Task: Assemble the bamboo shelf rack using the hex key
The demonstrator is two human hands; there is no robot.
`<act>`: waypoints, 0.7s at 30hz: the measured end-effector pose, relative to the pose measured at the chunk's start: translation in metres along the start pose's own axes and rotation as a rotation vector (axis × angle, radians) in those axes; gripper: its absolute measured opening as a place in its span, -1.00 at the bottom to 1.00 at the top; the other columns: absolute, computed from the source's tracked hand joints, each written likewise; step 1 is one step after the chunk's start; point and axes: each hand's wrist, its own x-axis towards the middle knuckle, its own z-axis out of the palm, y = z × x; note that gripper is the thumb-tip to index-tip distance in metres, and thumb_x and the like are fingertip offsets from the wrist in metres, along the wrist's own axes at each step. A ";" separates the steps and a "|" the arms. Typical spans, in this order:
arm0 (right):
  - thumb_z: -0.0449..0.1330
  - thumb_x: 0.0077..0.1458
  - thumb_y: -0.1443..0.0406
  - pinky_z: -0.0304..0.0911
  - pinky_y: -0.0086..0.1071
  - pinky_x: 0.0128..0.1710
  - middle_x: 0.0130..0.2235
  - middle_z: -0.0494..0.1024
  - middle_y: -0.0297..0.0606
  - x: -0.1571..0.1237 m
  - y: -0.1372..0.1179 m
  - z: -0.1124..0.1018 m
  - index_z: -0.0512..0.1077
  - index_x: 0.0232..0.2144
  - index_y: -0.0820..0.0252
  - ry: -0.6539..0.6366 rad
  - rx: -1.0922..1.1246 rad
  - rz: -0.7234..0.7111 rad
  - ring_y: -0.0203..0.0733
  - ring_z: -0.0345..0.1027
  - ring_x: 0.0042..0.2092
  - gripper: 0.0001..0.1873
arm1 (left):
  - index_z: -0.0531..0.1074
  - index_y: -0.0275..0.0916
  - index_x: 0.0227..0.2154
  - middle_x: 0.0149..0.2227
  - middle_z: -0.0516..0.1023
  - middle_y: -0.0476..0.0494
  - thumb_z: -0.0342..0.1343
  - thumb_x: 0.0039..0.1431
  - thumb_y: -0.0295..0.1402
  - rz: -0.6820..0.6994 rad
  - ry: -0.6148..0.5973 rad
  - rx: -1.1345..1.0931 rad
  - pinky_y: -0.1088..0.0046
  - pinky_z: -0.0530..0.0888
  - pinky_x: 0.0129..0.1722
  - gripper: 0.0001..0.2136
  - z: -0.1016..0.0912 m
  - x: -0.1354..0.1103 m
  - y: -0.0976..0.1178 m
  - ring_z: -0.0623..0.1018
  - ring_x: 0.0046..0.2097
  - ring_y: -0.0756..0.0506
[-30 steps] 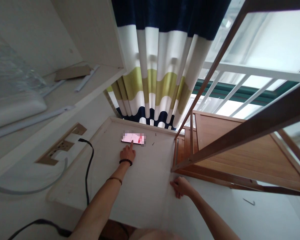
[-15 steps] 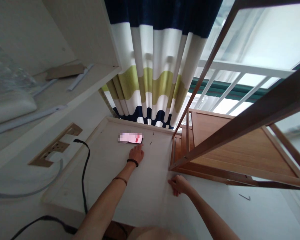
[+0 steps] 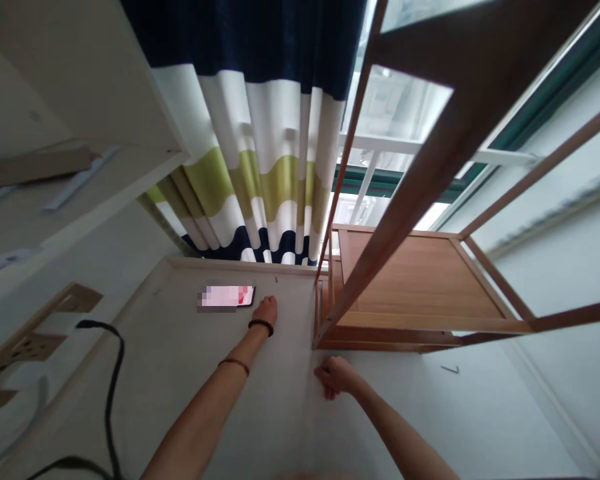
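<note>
My left hand (image 3: 266, 311), with a dark bead bracelet, is on the white surface (image 3: 280, 387) just right of a phone (image 3: 227, 297) with a lit, partly blurred screen. Its fingers are curled down, and what is under them is hidden. A small dark screw-like piece (image 3: 276, 280) lies just beyond the fingertips. My right hand (image 3: 334, 377) rests, fingers curled together, near the front corner of a brown wooden rack (image 3: 420, 277). Whether it holds anything small is hidden. Farther right lies an L-shaped hex key (image 3: 450, 369).
The rack's posts and slanting rail (image 3: 405, 180) rise close on the right. A striped curtain (image 3: 260, 167) hangs behind. At left are a shelf (image 3: 95, 187) with strips on it, a wall socket panel (image 3: 40, 340) and a black cable (image 3: 113, 387).
The view has swung to the right. My left hand has moved from the phone's edge to the spot of the nearer small piece, which is now out of sight. My right hand stays curled.
</note>
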 end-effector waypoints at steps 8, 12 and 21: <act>-0.12 0.11 0.29 0.21 -0.58 -0.64 -0.63 0.48 -0.28 -0.020 0.033 -0.008 0.23 -0.71 0.27 0.021 0.252 0.102 -0.42 0.29 -0.66 -0.60 | 0.41 -0.23 -0.29 -0.14 0.39 -0.18 -0.17 0.23 -0.45 0.278 0.021 -0.071 0.46 0.35 -0.14 -0.78 -0.030 -0.066 0.013 0.38 -0.06 -0.06; -0.16 0.11 0.31 0.18 -0.55 -0.70 -0.69 0.41 -0.32 -0.043 0.053 -0.012 0.19 -0.69 0.25 0.053 0.296 0.139 -0.40 0.25 -0.70 -0.63 | 0.40 -0.25 -0.32 -0.20 0.45 -0.12 -0.03 0.16 -0.40 0.246 0.086 -0.342 0.45 0.37 -0.11 -0.88 -0.065 -0.045 0.021 0.44 -0.14 -0.04; -0.18 0.14 0.26 0.19 -0.54 -0.71 -0.67 0.41 -0.33 -0.051 0.069 -0.009 0.17 -0.60 0.23 0.117 0.368 0.223 -0.36 0.29 -0.68 -0.67 | 0.30 -0.29 -0.05 -0.06 0.38 -0.20 0.02 0.17 -0.29 -0.096 -0.043 -0.340 0.21 0.44 -0.18 -0.69 -0.050 0.050 0.001 0.45 -0.12 -0.11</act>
